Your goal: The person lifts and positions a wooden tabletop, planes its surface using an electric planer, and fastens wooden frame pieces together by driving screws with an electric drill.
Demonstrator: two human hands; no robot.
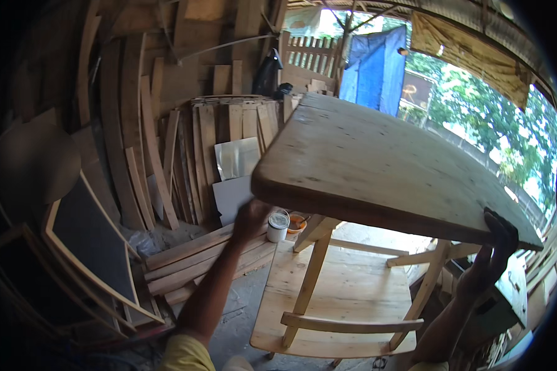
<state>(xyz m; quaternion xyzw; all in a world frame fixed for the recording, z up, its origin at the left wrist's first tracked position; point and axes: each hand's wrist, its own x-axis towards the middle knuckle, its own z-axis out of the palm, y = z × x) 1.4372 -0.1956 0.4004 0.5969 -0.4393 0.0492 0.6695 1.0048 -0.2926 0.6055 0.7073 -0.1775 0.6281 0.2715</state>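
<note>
A wooden table with a pale, rounded-corner top is held up in front of me, tilted, its legs hanging below. At its near left corner, my left hand is closed under the edge, with the fingers partly hidden. My right hand, dark as if gloved or stained, grips the near right edge, fingers over the top. Below is a second wooden tabletop, lower down. The raised table's legs and a curved crossbar overlap it in the picture; I cannot tell whether they touch it.
Behind on the left, several planks lean against the wall. More boards lie on the floor near a white bucket and an orange bowl. Dark framed panels stand at the left. A blue tarp hangs at the back.
</note>
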